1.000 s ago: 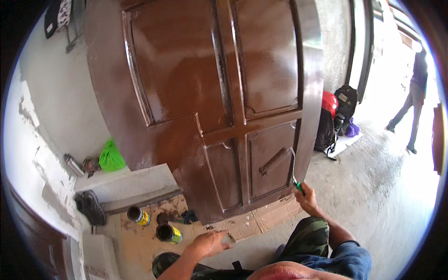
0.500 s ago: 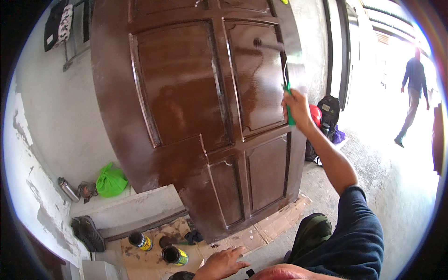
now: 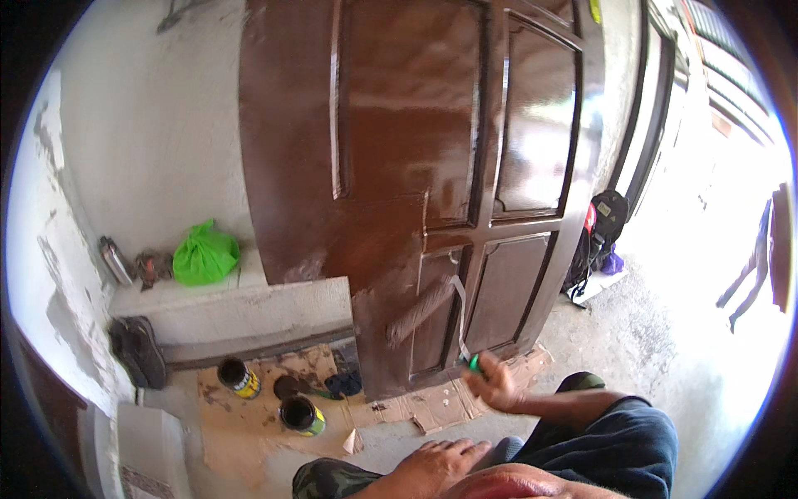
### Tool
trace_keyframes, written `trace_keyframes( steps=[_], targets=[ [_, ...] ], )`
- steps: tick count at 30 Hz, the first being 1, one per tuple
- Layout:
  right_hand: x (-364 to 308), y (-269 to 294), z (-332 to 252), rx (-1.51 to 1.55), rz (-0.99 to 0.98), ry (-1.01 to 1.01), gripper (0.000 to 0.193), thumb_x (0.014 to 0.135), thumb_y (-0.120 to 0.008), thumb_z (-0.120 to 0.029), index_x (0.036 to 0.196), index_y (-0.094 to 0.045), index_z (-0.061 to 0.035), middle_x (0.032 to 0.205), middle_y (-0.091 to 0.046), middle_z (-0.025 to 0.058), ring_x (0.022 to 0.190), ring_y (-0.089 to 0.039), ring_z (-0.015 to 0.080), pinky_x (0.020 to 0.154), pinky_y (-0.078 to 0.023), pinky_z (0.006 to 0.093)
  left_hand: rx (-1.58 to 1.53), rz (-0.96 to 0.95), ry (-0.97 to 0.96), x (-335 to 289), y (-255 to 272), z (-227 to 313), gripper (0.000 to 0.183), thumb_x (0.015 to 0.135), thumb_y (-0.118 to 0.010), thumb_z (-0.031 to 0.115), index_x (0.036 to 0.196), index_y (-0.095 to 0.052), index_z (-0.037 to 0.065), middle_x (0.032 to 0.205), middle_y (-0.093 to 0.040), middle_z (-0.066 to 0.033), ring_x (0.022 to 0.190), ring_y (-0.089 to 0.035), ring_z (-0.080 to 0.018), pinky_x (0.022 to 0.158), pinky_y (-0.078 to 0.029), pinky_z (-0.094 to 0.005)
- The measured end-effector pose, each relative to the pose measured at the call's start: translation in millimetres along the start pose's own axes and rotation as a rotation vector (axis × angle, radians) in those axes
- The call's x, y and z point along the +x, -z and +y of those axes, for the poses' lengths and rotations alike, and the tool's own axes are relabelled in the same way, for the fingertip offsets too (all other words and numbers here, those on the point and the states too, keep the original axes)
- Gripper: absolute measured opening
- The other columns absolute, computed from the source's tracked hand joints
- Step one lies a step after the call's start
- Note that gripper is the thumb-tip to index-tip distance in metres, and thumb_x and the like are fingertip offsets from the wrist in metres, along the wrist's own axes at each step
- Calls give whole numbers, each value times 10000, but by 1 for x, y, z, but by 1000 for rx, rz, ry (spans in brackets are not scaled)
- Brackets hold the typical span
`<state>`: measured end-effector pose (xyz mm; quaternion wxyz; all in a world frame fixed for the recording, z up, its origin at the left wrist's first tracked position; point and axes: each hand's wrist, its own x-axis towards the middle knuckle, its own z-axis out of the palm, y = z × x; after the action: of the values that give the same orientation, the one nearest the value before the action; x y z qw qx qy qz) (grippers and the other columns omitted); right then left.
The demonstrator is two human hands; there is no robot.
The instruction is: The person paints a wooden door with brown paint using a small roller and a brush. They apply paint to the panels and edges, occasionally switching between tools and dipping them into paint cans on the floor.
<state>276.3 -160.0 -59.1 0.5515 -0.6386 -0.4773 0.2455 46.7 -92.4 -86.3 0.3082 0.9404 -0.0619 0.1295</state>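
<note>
My right hand [image 3: 499,387] is closed round the green handle of a paint roller [image 3: 421,313]. Its bent metal frame rises to a brown-coated sleeve, slanted in front of the lower part of a brown panelled door [image 3: 399,214]. Whether the sleeve touches the door I cannot tell. Wet shine covers the upper panels, while the lower ones look duller. My left hand [image 3: 445,464] lies with fingers stretched out by my knee, holding nothing. Left of it, an open paint tin [image 3: 302,417] stands on cardboard, with a second open tin [image 3: 238,378] behind it.
Cardboard [image 3: 258,449] lies under the tins, beside a dark crumpled cloth [image 3: 342,384]. A concrete ledge [image 3: 249,312] holds a green bag [image 3: 206,254] and a flask [image 3: 115,259]. Dark shoes [image 3: 139,351] stand below. Backpacks [image 3: 603,229] lean right of the door; a person's legs [image 3: 751,266] show far right.
My right hand has brought the roller down from the upper right panel to the lower door. The view has shifted left and lower. The distant person has moved behind the right edge.
</note>
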Motion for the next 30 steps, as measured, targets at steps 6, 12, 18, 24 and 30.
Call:
trace_keyframes(
  steps=[6,12,18,24,30],
  targets=[
    [-44,-62,38,62,-177,-371,235,1031,-592,-259,936,-491,-69,674,-489,-32,587,-466,66,502,-389,282,5,-21,-11,-13,-14,7,518,951,-525,315,1430,-525,117,1301,-605,-200,1114,-612,-400,945,-475,-511],
    [-32,-91,51,-81,-230,-295,238,1026,-600,-277,970,-503,-67,693,-500,-17,606,-484,91,531,-411,301,27,-34,38,-42,-11,1,524,949,-526,321,1431,-525,116,1309,-596,-196,1111,-609,-403,942,-473,-514],
    [27,-111,46,168,-29,28,253,1049,-557,-282,1012,-494,-40,769,-518,6,654,-501,92,562,-432,295,45,-74,125,-73,7,-7,529,946,-526,326,1431,-525,114,1317,-588,-192,1108,-607,-406,939,-470,-517],
    [46,-130,25,543,96,168,366,1083,-475,-295,1297,-495,1,799,-525,14,648,-494,81,582,-423,248,15,-171,245,-81,18,-3,530,953,-512,333,1442,-519,129,1354,-567,-196,1175,-581,-409,978,-455,-520],
    [81,-92,-10,461,172,314,475,1071,-493,-365,1385,-444,-12,782,-530,26,631,-501,83,575,-446,248,-41,-207,326,-79,22,4,490,964,-517,340,1415,-544,152,1451,-515,-187,1306,-506,-419,1085,-385,-527]
  ],
)
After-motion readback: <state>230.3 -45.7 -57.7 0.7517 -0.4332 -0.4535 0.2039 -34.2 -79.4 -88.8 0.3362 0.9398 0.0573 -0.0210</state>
